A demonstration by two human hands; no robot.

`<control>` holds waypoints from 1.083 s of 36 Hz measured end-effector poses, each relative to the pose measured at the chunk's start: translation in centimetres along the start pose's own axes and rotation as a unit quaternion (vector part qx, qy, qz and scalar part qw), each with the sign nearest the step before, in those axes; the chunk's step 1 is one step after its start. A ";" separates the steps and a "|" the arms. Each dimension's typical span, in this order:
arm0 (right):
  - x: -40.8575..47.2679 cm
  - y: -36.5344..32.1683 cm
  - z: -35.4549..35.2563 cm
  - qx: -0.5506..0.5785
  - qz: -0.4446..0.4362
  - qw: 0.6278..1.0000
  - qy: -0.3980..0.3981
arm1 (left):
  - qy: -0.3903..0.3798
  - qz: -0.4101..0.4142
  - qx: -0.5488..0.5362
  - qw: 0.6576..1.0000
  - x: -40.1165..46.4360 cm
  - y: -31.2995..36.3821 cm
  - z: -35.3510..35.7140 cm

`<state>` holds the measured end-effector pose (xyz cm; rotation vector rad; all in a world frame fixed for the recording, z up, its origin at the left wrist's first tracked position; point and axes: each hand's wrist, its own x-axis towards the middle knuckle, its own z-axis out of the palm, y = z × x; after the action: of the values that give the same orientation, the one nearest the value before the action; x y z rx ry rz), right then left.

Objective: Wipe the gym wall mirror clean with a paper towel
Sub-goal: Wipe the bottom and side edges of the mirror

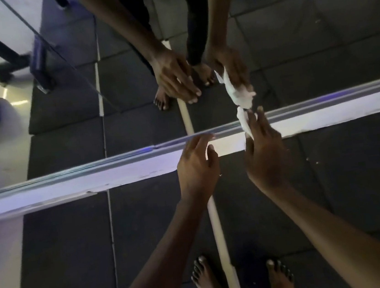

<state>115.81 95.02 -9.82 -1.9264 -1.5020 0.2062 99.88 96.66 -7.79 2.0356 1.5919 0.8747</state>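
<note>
- The mirror (pixel 315 40) fills the upper half of my view, its bottom edge meeting a pale ledge (pixel 116 174) that runs from 9 o'clock up toward 3 o'clock.
- Dark floor tiles (pixel 66 254) lie below the ledge, with my bare feet at 6 o'clock.
- My right hand (pixel 263 154), just right of centre, pinches a crumpled paper towel (pixel 245 122), pressed to the glass at its very bottom edge.
- My left hand (pixel 196 164) is empty, fingers loosely spread, tips resting on the ledge at the mirror's foot.
- Progress I can't judge: no streaks or dirt show either way. I'd guess the lower strip is being worked now.
- The glass is open toward 12 and 3 o'clock; the ledge blocks any lower stroke.
</note>
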 end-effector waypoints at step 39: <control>5.7 16.3 22.4 -0.135 -0.328 0.888 0.292 | 0.202 0.201 0.463 0.839 0.2 -30.5 8.0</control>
<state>119.37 107.57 -34.91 -1.3607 -1.6893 -0.8485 83.93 105.34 -33.56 3.1093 2.1268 0.7669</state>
